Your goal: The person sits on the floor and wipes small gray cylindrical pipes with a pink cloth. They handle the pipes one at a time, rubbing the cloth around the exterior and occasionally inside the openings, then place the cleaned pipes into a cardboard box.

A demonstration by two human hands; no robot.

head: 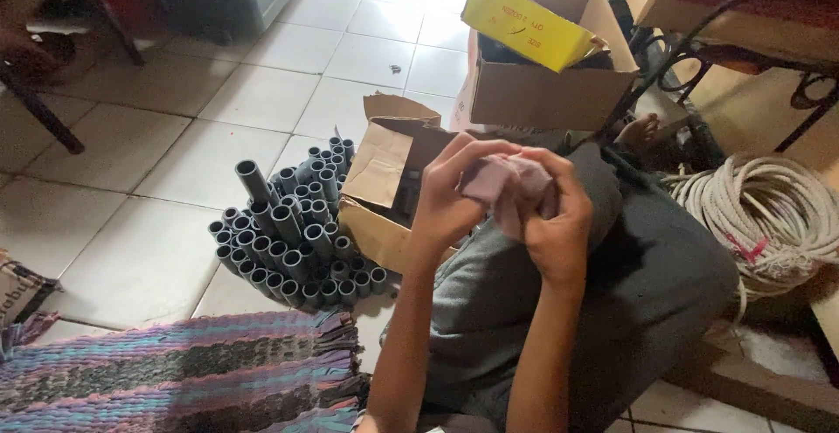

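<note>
Head view, single frame. Both hands raised at centre of frame over the lap: left hand [447, 195] curled, fingers wrapped over the near end of a pale pink cloth [511, 181]; right hand [552, 214] closed round the other side, thumb and fingers pinching the cloth in a bunch. The cloth is crumpled between the two hands — whether anything is wrapped inside it cannot be told, the folds hide it. Progress, as a judgement only: a stack of short grey pipe pieces [293, 236] stands on end on the tiled floor [262, 101] at centre left, most upright and packed close, a few longer ones leaning across the top; this looks like the lot already dealt with. Just right of the stack, touching or nearly so, an open brown cardboard box [380, 184] with dark contents visible in its mouth — probably what is left, amount not readable. Surroundings: second cardboard box [546, 92] at upper centre right with a yellow flap [524, 22] folded over it; coil of off-white rope [769, 214] at right edge; striped woven rug [183, 372] at lower left; dark furniture legs at upper left. The person's grey-clad knee [559, 311] fills the lower centre and lies between the hands and the floor.
</note>
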